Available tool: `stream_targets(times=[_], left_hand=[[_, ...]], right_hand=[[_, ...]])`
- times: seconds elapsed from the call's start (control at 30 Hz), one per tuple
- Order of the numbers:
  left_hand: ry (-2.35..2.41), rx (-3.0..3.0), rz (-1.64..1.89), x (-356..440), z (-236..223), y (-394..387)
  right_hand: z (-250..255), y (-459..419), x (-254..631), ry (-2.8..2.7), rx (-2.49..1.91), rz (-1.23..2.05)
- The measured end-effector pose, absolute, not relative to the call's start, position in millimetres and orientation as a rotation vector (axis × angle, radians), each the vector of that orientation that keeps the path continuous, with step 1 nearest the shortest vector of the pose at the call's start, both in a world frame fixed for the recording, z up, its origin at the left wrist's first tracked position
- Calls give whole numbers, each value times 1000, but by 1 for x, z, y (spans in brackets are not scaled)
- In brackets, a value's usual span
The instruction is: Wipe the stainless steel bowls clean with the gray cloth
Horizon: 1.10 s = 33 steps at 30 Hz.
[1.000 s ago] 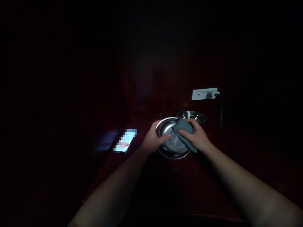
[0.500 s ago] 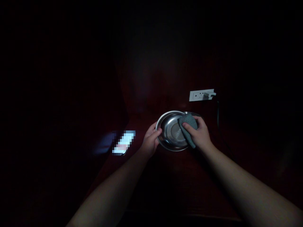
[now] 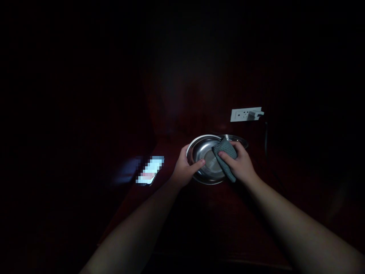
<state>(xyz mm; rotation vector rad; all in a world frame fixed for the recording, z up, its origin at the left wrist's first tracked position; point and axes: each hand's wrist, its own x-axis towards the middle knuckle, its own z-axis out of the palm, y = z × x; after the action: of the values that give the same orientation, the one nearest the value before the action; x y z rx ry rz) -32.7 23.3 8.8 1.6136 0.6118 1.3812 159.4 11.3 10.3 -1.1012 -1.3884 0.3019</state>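
A shiny metal bowl is tilted toward me in the middle of the view. My left hand grips its left rim, the thumb lying over the inner wall and the fingers behind. In my right hand a folded grey-green cloth is held over the bowl's right rim, thumb on top; the fingers behind it are partly hidden. Just behind the right hand, another round metal dish shows only part of its rim.
A lit phone, its screen blurred out, lies left of the bowl on the dark red table. On the back wall is a white socket with a plug in it; a dark cable hangs nearby. Surroundings are very dark.
My left thumb has moved further in over the bowl's inner wall. The cloth and right hand have shifted slightly left and down, and more of the dish behind shows.
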Motion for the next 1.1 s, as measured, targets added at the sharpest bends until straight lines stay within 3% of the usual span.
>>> stream_targets(times=[0.5, 0.83, 1.1], left_hand=[[716, 1619, 1299, -36, 28, 14], [555, 1214, 1412, -31, 4, 30], [658, 1548, 1355, -30, 2, 24]], right_hand=[[13, 6, 158, -1479, -1084, 411], [11, 15, 160, -1265, -1104, 395], [11, 12, 158, -1248, -1146, 396]])
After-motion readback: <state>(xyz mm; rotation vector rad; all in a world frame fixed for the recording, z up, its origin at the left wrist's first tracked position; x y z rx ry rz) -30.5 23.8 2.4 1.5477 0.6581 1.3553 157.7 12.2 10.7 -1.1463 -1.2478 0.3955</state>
